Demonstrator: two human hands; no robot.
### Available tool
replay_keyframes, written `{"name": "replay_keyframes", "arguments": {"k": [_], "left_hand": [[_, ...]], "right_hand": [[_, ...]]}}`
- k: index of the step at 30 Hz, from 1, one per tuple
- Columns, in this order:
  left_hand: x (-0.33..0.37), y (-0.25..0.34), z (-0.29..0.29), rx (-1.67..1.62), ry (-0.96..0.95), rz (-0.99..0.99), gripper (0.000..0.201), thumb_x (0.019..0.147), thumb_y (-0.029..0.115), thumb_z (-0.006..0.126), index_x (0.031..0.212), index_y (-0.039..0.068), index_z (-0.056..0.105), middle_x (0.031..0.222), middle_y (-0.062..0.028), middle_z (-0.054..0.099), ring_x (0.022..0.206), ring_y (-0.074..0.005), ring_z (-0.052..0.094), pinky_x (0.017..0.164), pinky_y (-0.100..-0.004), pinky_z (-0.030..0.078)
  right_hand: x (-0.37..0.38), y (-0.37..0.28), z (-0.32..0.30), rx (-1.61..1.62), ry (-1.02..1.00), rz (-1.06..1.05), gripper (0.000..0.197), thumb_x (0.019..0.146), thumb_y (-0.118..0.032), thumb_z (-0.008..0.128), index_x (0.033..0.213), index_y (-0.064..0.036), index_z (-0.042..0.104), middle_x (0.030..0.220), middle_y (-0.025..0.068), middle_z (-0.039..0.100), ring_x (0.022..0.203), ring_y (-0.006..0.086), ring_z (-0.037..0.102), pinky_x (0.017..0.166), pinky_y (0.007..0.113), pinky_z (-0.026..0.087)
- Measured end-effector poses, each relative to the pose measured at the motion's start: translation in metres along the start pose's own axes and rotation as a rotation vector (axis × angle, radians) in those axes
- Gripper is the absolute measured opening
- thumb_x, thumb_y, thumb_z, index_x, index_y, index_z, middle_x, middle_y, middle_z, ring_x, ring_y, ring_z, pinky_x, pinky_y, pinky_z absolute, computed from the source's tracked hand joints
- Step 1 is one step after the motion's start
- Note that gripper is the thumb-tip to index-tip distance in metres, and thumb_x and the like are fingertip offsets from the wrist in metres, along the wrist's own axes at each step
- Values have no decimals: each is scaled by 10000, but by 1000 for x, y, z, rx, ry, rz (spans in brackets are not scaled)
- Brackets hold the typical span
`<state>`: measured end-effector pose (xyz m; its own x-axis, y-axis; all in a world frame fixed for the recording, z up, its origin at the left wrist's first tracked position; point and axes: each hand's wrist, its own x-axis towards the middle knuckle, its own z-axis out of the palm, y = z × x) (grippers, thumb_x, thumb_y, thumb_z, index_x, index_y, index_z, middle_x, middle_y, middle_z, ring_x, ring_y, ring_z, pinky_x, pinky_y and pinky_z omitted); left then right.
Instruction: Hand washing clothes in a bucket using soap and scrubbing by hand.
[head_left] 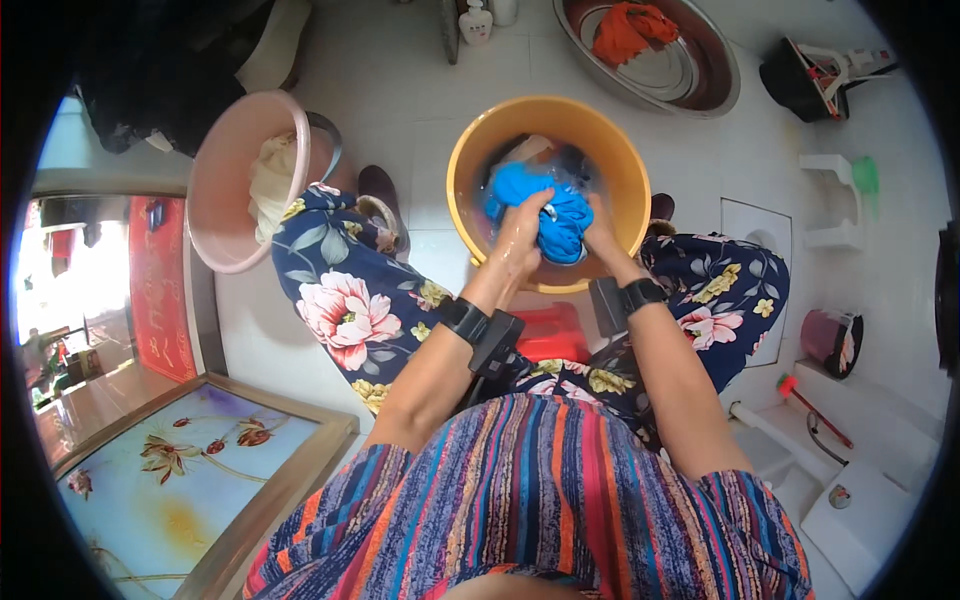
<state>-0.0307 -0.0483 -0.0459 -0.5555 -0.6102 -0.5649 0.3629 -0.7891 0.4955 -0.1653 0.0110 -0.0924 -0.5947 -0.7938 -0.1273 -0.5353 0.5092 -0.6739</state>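
Blue cloth (pixel 548 215): bunched, wet, at centre of yellow basin (pixel 470 160), clamped between left hand (pixel 520 235) and right hand (pixel 600 232), both closed on it, close together.

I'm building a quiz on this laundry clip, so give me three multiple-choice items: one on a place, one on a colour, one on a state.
1. Where does the orange cloth lie?
A. In the metal basin at the top
B. In the pink basin
C. On the red stool

2. What colour is the basin that holds the blue garment?
A. Green
B. Yellow
C. White

3. How do the hands stand on the blue garment?
A. Both off it
B. Only one touches it
C. Left hand and right hand both grip it

Answers:
1 A, the orange cloth sits inside the shiny metal basin at the far edge.
2 B, the rim and wall around the garment are yellow.
3 C, fingers of both hands close on the bunched blue cloth over the basin.
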Motion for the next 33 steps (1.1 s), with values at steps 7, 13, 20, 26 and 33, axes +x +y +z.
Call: {"name": "replay_keyframes", "arguments": {"k": [7,13,20,26,33], "left_hand": [[-11,43,9,225,-144,184,258,815,182,595,1033,60,532,985,-37,558,930,-153,534,826,-290,432],[3,31,-15,244,83,186,278,824,246,589,992,26,569,918,-64,591,826,-159,568,735,-285,455],[-7,-4,0,674,192,92,522,865,424,486,1133,-22,516,1123,-174,551,1074,-261,501,922,-367,354],[0,28,-39,-21,112,-226,728,737,613,572,1218,79,453,1228,-141,456,1108,-216,465,954,-378,358],[21,1,-67,-355,-101,95,174,832,226,533,919,81,574,881,-71,593,783,-200,579,755,-351,484]], "right_hand": [[-10,-61,-20,1269,-455,219,423,913,-295,442,1232,-17,454,1174,77,509,1090,150,459,959,282,329],[-18,-79,-23,854,-439,212,372,872,-208,545,1192,-20,526,1116,93,559,995,157,520,858,266,413],[11,-45,1,402,-29,-108,202,851,-99,494,1015,-98,613,937,127,636,882,261,604,780,319,454],[-50,-117,6,283,-161,-388,142,849,-184,512,889,-62,573,854,163,608,795,363,572,664,414,454],[-45,-140,8,5,74,-314,228,822,-287,521,779,-94,635,728,186,610,675,388,585,602,482,471]]}}
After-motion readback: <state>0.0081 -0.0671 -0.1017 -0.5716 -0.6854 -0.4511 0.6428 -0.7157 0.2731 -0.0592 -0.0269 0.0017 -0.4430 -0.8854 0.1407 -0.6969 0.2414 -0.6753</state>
